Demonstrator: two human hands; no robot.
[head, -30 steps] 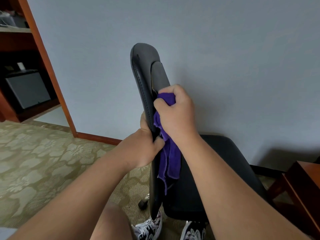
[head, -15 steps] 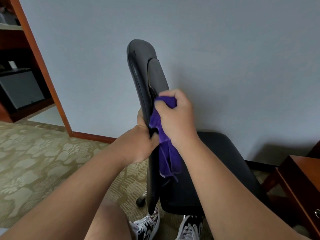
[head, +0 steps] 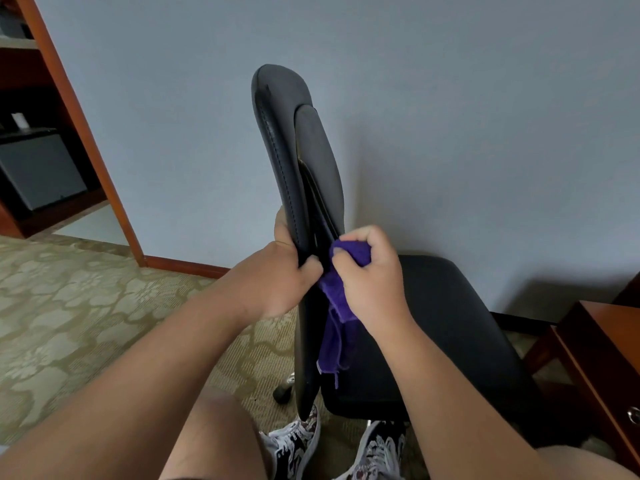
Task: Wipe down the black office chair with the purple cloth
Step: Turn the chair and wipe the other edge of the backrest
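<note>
The black office chair (head: 450,317) stands side-on in front of me, its backrest (head: 280,133) rising edge-on against the grey wall. My left hand (head: 277,275) grips the backrest's edge low down, thumb on the near side. My right hand (head: 372,278) holds the bunched purple cloth (head: 337,327) against the inner face of the backrest, just above the seat. The loose end of the cloth hangs down toward the seat.
A wooden cabinet (head: 602,368) with a drawer knob stands close on the right of the seat. A wooden shelf unit (head: 45,109) with a dark box stands at the left. Patterned carpet (head: 79,323) covers the floor; my two sneakers (head: 301,445) are beneath the chair.
My right hand has slid the purple cloth down the backrest from its middle to just above the seat. My left hand has kept its grip on the backrest edge.
</note>
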